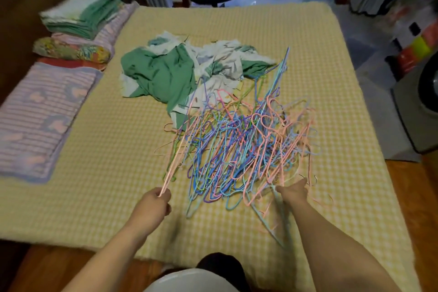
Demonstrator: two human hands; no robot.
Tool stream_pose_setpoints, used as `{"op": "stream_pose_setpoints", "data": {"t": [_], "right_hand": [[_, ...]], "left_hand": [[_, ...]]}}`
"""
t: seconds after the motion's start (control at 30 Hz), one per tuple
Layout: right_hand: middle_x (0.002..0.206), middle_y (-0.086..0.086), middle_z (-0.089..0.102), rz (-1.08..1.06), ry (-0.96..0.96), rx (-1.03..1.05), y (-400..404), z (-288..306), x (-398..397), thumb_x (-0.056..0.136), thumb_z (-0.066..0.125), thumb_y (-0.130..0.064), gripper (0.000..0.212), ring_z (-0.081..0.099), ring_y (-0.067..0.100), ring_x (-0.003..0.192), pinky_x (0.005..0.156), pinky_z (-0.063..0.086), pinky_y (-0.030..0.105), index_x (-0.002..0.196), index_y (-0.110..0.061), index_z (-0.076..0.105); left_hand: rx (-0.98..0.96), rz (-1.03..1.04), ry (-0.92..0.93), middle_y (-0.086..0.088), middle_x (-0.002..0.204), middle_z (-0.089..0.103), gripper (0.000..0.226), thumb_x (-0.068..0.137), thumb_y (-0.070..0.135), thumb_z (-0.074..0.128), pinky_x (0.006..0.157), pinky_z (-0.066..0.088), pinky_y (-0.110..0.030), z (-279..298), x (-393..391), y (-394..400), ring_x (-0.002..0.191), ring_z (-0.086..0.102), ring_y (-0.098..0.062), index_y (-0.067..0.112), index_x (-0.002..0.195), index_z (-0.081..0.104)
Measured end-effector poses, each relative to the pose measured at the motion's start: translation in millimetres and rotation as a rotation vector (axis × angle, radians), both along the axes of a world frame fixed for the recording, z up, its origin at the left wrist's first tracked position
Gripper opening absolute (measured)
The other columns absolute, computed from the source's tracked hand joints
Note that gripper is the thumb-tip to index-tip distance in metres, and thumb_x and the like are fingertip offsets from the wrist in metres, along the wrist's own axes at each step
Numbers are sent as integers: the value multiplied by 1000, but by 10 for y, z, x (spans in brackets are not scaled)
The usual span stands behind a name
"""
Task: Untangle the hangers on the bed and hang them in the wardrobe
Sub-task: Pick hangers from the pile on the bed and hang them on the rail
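1. Pastel wire and plastic — pink, blue, purple, green — make up the heap of hangers (239, 147), lying knotted together on the yellow checked bed (99, 173), towards its right half and near edge.
2. The left hand (158, 201) has its grip closed around the near end of a pink hanger (176, 149). This hanger's long side runs away from the hand, up and slightly right, along the left edge of the heap.
3. The right hand (294, 191) reaches into the near right corner of the heap. Its fingers seem curled on some strands there, but blur hides exactly which, so I cannot tell what it holds.
4. The relation that matters: the pink hanger lies lengthwise away from the left hand, with its far end still among the other hangers. Pulling back along that line — towards the body — looks like the cleanest way to free it, with the right hand well placed to pin the heap.
5. Beyond the heap lies a crumpled green and white cloth (166, 73), touching its far side. Folded bedding (80, 16) and a striped pillow (40, 116) sit along the left edge.
6. No wardrobe is in view; the task looks barely begun.
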State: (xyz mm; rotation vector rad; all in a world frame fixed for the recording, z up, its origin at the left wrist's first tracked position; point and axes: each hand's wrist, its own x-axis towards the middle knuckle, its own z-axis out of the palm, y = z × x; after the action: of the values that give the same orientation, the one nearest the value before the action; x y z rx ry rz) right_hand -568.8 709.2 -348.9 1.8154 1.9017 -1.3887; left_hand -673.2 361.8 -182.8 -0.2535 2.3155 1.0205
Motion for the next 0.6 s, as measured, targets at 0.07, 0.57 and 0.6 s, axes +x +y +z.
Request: {"op": "stream_pose_setpoints", "data": {"t": [0.07,0.57,0.6], "right_hand": [[154,26,27,41,-60,9,88,47,-99,78,83,-28,107,34,39,140,104,41,41,156,-5,13],[133,15,33,19,-48,260,177,904,926,77,69,-11,58,62,39,102,99,47,41,131,-4,49],[135,15,35,-7,-24,247,126,964,927,77,70,-10,59,60,38,105,100,47,39,132,-4,49]], "left_hand": [[51,28,-17,-6,63,63,25,102,28,49,70,46,-37,13,1,37,67,56,-23,8,93,61],[196,38,61,-10,77,59,14,95,19,55,60,41,-31,92,-7,235,62,55,-21,10,94,65],[225,21,92,-9,79,62,14,95,20,56,59,41,-30,130,-41,278,63,56,-21,16,105,66]]}}
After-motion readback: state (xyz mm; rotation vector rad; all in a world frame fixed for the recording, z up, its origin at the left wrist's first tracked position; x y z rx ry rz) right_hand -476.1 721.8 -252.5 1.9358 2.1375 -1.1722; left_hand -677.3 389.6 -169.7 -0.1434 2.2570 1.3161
